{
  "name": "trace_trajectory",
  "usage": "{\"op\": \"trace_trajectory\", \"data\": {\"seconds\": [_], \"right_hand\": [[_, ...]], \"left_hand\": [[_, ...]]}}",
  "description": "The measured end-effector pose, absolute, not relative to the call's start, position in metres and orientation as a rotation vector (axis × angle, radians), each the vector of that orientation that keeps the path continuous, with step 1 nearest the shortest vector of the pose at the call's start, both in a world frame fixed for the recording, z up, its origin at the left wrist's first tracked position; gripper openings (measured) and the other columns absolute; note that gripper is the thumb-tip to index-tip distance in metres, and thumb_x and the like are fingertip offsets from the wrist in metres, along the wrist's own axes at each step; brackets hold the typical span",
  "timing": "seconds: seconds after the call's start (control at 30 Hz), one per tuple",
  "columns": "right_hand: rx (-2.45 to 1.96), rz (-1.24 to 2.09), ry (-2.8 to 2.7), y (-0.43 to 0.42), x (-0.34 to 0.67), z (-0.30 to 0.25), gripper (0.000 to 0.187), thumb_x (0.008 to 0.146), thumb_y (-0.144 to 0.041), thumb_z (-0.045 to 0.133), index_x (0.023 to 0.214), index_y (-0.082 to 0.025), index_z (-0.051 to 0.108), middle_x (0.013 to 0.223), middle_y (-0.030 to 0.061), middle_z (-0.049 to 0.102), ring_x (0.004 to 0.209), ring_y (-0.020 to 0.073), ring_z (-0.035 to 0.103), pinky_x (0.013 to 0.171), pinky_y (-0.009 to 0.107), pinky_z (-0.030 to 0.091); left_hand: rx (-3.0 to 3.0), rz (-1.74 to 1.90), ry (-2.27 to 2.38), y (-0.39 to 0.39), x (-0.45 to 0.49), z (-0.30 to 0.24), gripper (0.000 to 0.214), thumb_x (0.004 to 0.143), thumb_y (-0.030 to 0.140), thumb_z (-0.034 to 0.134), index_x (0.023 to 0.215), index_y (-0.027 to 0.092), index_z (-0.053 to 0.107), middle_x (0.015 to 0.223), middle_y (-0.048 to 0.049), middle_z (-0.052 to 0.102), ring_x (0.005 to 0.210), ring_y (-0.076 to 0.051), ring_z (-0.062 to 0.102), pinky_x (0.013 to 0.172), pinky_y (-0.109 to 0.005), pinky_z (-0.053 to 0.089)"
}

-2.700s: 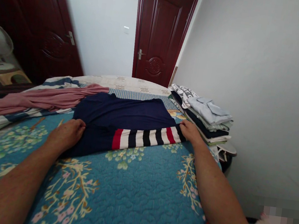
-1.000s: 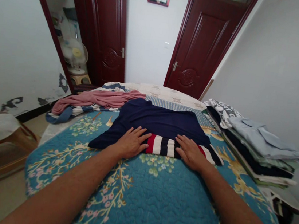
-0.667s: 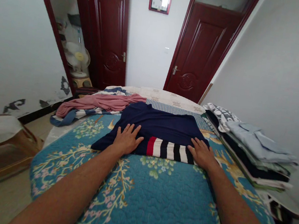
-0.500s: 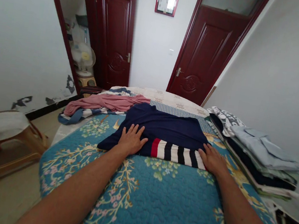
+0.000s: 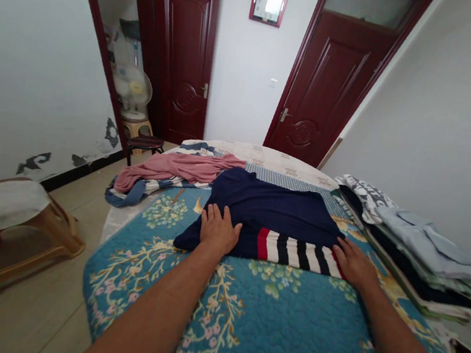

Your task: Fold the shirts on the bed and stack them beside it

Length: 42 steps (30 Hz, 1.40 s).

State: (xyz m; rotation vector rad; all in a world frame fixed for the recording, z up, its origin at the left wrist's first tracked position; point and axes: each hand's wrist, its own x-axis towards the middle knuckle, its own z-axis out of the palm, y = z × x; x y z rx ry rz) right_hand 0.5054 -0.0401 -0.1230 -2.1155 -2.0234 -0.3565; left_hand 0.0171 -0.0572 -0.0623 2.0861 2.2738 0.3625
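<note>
A navy garment lies spread on the teal flowered quilt. Along its near side runs a sleeve-like strip with a red band and black and white stripes. My left hand rests flat on the navy cloth at its left part, fingers spread. At the garment's right end, my right hand lies with fingers stretched over the striped strip's edge. Neither hand grips the cloth.
A pink garment lies over blue-and-white striped cloth at the far left. On the right stands a stack of folded clothes. A stool is on the floor at left. Two dark red doors are beyond.
The whole view has shifted, so the garment and hands appear farther right and slightly lower. Both hands stay on the cloth in nearly the same places.
</note>
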Motion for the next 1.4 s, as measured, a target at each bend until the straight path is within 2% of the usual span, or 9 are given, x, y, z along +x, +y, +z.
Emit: {"op": "trace_trajectory", "data": {"seconds": [0.37,0.57,0.77,1.1,1.27,1.4], "right_hand": [[-2.299,-0.318,-2.000,-0.041,0.495,-0.113,0.071,0.110,-0.056,0.025,0.161,-0.016,0.053,0.165,0.0173,0.049,0.153,0.0332,0.046,0.126,0.053,0.035],[-2.393,-0.224,-1.938,-0.042,0.487,-0.107,0.069,0.110,-0.058,0.026,0.165,-0.023,0.046,0.170,0.0143,0.044,0.156,0.0343,0.041,0.128,0.057,0.030],[-2.412,-0.174,-1.923,-0.042,0.484,-0.105,0.071,0.110,-0.060,0.025,0.168,-0.024,0.041,0.173,0.0137,0.039,0.158,0.0363,0.036,0.128,0.060,0.026],[-2.233,-0.211,-1.913,-0.041,0.487,-0.115,0.073,0.106,-0.063,0.031,0.162,-0.020,0.051,0.167,0.0201,0.045,0.153,0.0461,0.040,0.122,0.072,0.028],[-2.225,-0.129,-1.887,-0.043,0.483,-0.108,0.073,0.106,-0.062,0.035,0.163,-0.020,0.050,0.168,0.0199,0.043,0.155,0.0464,0.038,0.124,0.072,0.026],[-2.181,-0.130,-1.882,-0.044,0.485,-0.107,0.068,0.106,-0.061,0.041,0.160,-0.022,0.054,0.166,0.0187,0.047,0.152,0.0441,0.042,0.124,0.070,0.026]], "left_hand": [[2.186,0.312,2.274,-0.054,0.005,-0.067,0.085,0.102,0.066,0.037,0.166,0.010,0.044,0.169,-0.0306,0.040,0.159,-0.047,0.033,0.127,-0.064,0.022],[2.208,0.279,2.283,-0.050,0.004,-0.069,0.084,0.103,0.066,0.036,0.166,0.011,0.045,0.167,-0.0310,0.042,0.158,-0.047,0.034,0.126,-0.064,0.023],[2.244,0.236,2.302,-0.047,0.001,-0.069,0.082,0.103,0.066,0.037,0.166,0.014,0.045,0.167,-0.0275,0.045,0.158,-0.045,0.037,0.126,-0.060,0.026],[2.281,0.143,2.336,-0.045,-0.005,-0.071,0.078,0.105,0.064,0.036,0.168,0.019,0.043,0.169,-0.0234,0.044,0.158,-0.039,0.040,0.126,-0.055,0.031],[2.334,0.126,2.344,-0.041,-0.007,-0.075,0.078,0.105,0.063,0.034,0.166,0.017,0.044,0.166,-0.0237,0.048,0.156,-0.039,0.043,0.124,-0.054,0.035],[2.388,0.100,2.346,-0.033,-0.010,-0.071,0.079,0.104,0.063,0.033,0.163,0.014,0.048,0.158,-0.0246,0.056,0.148,-0.041,0.052,0.119,-0.055,0.041]]}}
